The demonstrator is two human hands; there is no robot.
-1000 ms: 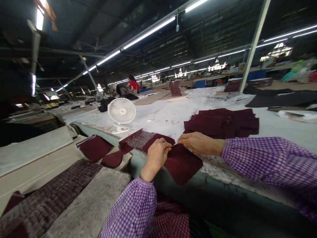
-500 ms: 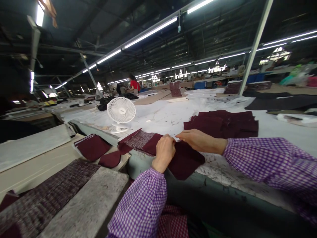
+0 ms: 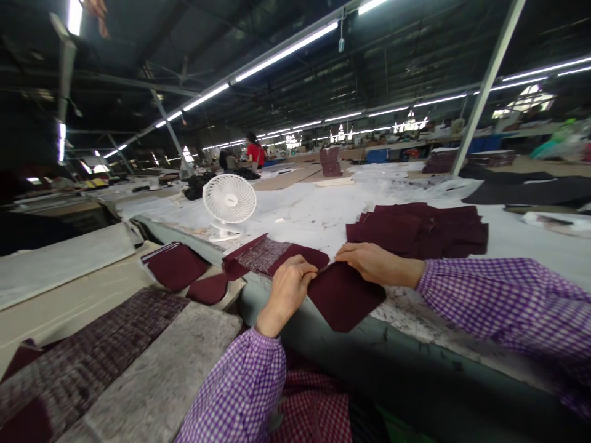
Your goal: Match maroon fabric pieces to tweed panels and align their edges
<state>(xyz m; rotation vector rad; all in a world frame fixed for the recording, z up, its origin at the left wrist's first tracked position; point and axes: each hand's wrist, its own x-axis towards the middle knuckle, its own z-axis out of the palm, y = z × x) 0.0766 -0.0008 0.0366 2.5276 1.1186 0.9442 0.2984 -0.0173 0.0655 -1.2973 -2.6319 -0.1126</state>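
Observation:
A dark maroon fabric piece [image 3: 346, 298] hangs partly over the front edge of the white-covered table. My left hand [image 3: 289, 286] pinches its upper left edge between thumb and fingers. At the top edge, a little to the right, my right hand [image 3: 367, 261] is closed on the same piece, fingertips pointing left. Just behind my left hand lies a maroon fabric strip with a speckled knit panel [image 3: 262, 255], reaching left along the table edge. Beyond my right hand is a spread pile of maroon cut pieces [image 3: 420, 231].
A small white fan [image 3: 229, 199] stands on the table [image 3: 300, 215] behind the strip. At lower left, maroon pieces [image 3: 175, 267] and a long speckled knit panel [image 3: 106, 341] lie beside a grey board [image 3: 170, 369]. A person in red [image 3: 255, 154] is far back.
My left hand has moved left and slightly down along the fabric edge, opening a gap between my hands. My right hand has shifted slightly right; the maroon piece now lies flatter.

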